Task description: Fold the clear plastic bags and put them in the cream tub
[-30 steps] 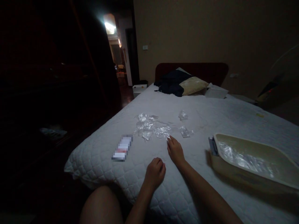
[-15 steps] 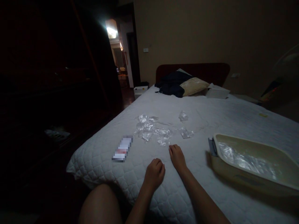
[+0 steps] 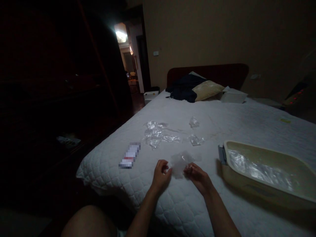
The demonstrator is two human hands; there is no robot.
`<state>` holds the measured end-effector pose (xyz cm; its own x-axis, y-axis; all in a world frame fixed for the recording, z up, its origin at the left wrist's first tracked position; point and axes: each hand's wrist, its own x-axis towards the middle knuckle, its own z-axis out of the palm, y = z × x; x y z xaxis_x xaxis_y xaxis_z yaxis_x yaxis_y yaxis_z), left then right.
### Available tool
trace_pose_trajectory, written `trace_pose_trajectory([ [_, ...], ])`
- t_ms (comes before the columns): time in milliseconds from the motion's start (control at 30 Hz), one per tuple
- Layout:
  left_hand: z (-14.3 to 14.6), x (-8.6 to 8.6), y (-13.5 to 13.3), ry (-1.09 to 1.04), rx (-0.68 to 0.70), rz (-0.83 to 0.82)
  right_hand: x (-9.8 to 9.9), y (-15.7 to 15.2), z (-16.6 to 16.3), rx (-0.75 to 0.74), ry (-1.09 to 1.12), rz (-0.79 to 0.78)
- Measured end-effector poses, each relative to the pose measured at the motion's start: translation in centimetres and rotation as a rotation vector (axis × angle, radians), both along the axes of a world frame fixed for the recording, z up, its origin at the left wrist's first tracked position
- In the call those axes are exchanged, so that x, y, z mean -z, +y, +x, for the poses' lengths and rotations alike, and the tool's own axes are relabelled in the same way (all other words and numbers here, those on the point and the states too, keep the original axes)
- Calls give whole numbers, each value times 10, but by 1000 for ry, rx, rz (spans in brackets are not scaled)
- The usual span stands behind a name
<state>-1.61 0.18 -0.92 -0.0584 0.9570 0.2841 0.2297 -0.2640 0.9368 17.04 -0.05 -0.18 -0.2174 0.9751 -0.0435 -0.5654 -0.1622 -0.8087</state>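
Note:
A clear plastic bag point(image 3: 181, 163), blurred by motion, is between my two hands just above the white quilted bedspread point(image 3: 187, 210). My right hand point(image 3: 198, 177) pinches its right side with closed fingertips. My left hand point(image 3: 161, 174) is at its left edge, fingers curved and a gap showing between thumb and forefinger; whether the thumb touches the plastic is unclear. Beyond them lies a loose pile of crumpled clear bags point(image 3: 158, 135). Two more bags, a nearer one point(image 3: 196, 140) and a farther one point(image 3: 194, 122), lie apart to its right.
On the right stands a beige plastic bin point(image 3: 261, 149) with clear plastic inside. A pixelated rectangular item point(image 3: 130, 155) lies on the left side of the bed. Dark cloth point(image 3: 185, 87), a tan pillow point(image 3: 208, 90) and a white box point(image 3: 234, 95) are near the headboard point(image 3: 222, 70).
My right hand has drawn back toward me with a bag from the near side of the pile. My left hand has risen slightly and its fingers have parted from the thumb.

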Motion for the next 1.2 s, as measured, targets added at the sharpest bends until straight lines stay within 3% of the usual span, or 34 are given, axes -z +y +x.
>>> trace_pose_trajectory([
  [100, 4, 1, 9, -237, 198, -129, -3, -4, 0, -141, 86, -61],
  [233, 9, -7, 21, -512, 550, -327, -2, -2, -2, -205, 101, -67],
  [333, 12, -12, 26, -604, 676, -408, 0, 0, -2, -213, 45, -60],
  [533, 16, -7, 21, -734, 549, -483, 5, 4, -2, -173, 22, -64],
  [667, 17, -3, 17, -795, 422, -465, 7, 7, -1, -58, 113, -126],
  [833, 19, -7, 15, -782, 425, -470, 6, 11, 0, 90, 228, -166],
  [1200, 12, -7, 17, -748, 296, -506, 8, 13, 11, 199, 324, -174],
])
